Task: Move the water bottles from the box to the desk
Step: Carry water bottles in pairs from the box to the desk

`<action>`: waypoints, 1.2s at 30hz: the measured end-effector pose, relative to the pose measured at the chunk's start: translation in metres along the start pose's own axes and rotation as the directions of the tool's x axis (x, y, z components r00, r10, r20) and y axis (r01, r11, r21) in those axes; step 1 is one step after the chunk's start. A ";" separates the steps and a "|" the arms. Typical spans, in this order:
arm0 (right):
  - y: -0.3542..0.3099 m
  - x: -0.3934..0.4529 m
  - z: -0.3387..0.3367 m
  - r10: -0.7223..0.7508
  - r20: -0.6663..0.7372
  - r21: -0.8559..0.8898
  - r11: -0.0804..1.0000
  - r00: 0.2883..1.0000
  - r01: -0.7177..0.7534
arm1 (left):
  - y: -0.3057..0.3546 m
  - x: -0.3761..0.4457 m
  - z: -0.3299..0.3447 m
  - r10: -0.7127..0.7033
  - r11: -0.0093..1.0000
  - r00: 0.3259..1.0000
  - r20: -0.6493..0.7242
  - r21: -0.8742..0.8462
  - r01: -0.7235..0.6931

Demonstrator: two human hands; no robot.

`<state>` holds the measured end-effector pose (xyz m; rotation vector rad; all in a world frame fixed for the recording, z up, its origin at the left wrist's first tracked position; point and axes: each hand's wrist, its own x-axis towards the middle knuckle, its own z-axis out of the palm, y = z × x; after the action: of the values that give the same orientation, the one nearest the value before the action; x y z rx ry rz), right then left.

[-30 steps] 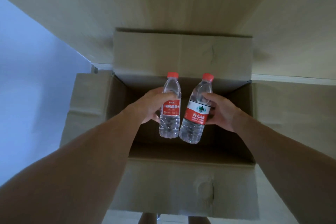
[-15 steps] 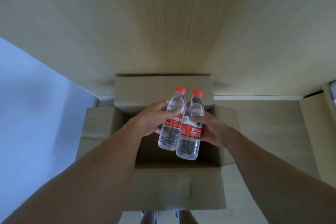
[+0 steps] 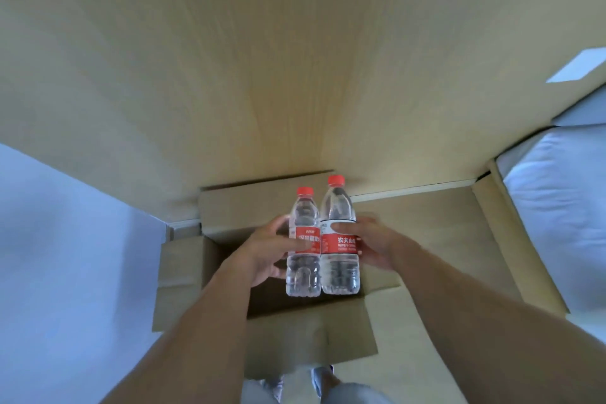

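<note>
Both red-capped bottles had risen clear above the cardboard box (image 3: 262, 331), now upright and touching. The left hand (image 3: 262, 252) gripped the shorter water bottle (image 3: 303, 259), the right hand (image 3: 373, 246) the taller water bottle (image 3: 339, 249); the carry to the desk (image 3: 295, 75) remained.

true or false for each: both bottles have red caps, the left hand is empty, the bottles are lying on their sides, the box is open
1. Both bottles have red caps: true; the left bottle and the right bottle each have one.
2. The left hand is empty: false; it holds the left bottle, while the right hand holds the other.
3. The bottles lie on their sides: false; both are held upright, side by side.
4. The cardboard box is open: true; its flaps are spread.
</note>
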<state>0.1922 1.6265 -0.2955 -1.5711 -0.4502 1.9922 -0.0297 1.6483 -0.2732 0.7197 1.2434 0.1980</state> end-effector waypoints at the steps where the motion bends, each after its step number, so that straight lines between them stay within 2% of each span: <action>1: -0.002 -0.008 0.002 -0.008 -0.014 0.000 1.000 1.000 0.008 | 0.004 -0.006 0.002 0.010 1.000 1.000 0.010 0.006 -0.010; 12: -0.003 -0.076 0.027 -0.108 -0.161 0.109 0.986 0.981 0.127 | 0.039 -0.045 0.018 0.065 0.991 0.996 0.063 0.110 -0.072; 15: 0.014 -0.101 0.027 -0.120 -0.243 0.165 0.973 0.963 0.163 | 0.042 -0.051 0.031 0.062 0.985 0.991 0.114 0.151 -0.079; 20: 0.044 -0.146 0.010 -0.112 -0.406 0.281 0.929 0.907 0.240 | 0.049 -0.051 0.077 0.056 0.940 0.966 0.251 0.312 -0.136; 28: 0.126 -0.252 -0.038 -0.082 -0.653 0.438 0.771 0.753 0.463 | 0.019 -0.068 0.202 -0.050 0.832 0.869 0.493 0.502 -0.237; 32: 0.194 -0.317 -0.053 -0.038 -0.742 0.472 0.679 0.669 0.562 | -0.025 -0.095 0.272 -0.156 0.741 0.773 0.615 0.590 -0.321; 36: 0.277 -0.382 -0.058 0.035 -0.819 0.471 0.611 0.573 0.636 | -0.087 -0.136 0.342 -0.265 0.664 0.704 0.658 0.654 -0.361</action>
<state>0.2487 1.1706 -0.1735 -1.4319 0.3821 0.8023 0.2149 1.3789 -0.1711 1.4022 0.4703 -0.5834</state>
